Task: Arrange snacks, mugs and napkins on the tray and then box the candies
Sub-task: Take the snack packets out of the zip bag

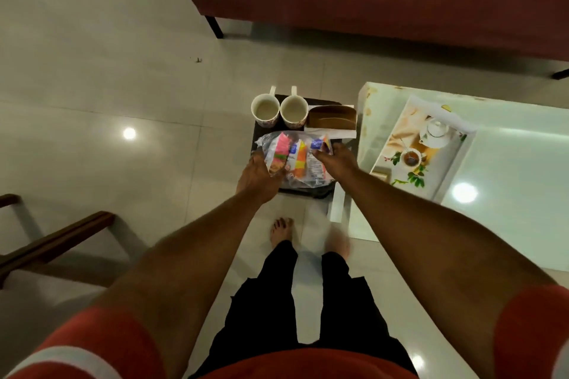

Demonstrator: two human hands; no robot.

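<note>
Two white mugs beyond fingertips; bright snack packets between hands. Left hand, right hand outstretched, fingers clamped on dark tray sides.

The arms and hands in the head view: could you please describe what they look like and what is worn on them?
Both arms are bare below short sleeves. The left sleeve is red with a pale band across it; the right sleeve is red too. The left hand and right hand are bare: no gloves, watch or rings show.
</note>
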